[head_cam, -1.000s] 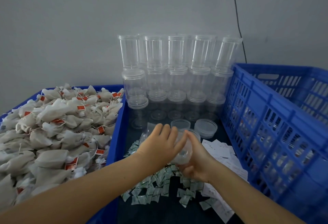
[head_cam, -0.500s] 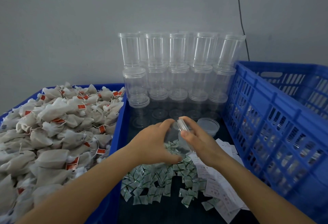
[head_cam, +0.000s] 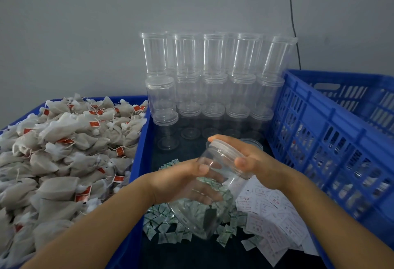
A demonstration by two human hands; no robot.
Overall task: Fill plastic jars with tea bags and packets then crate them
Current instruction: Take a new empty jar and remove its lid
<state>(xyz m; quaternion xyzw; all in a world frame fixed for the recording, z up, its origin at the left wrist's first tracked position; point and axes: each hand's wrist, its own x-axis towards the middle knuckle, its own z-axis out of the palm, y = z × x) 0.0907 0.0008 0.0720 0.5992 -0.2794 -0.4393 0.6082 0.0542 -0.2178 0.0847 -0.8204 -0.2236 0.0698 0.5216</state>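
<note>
Clear plastic jar (head_cam: 210, 194): smooth, round, see-through, tilted with its lidded mouth up and away from the person; held above the small packets.

Lid (head_cam: 227, 153): clear, ribbed rim, seated on the jar's mouth.

Left hand (head_cam: 181, 180): wrapped round the jar's body, thumb on the near side, fingers showing through the plastic.

Right hand (head_cam: 253, 164): curled over the lid end of the jar, thumb and fingertips on the lid's rim.

Small packets (head_cam: 170, 229): flat white-and-green sachets, crinkled, in a loose heap under the jar on the dark floor of the middle tray.

Paper slips (head_cam: 275, 219): thin white rectangles with red print, fanned out just right of the jar's base.

Stacked jars (head_cam: 213, 81): same clear round plastic, lidded, in three tiers behind the held jar, against the grey wall (head_cam: 85, 23).

Loose lid (head_cam: 252, 142): shallow clear disc, lying just behind the right hand.

Tea bags (head_cam: 64, 151): soft, off-white mesh pouches, gathered and lumpy, with strings and red square tags; piled high to the left of the jar in a blue tray (head_cam: 138, 151).

Blue crate (head_cam: 332, 141): hard plastic with slotted lattice walls, standing right of the jar; what lies inside cannot be made out.

Black cable (head_cam: 293, 19): thin, running down the wall behind the stacked jars.
</note>
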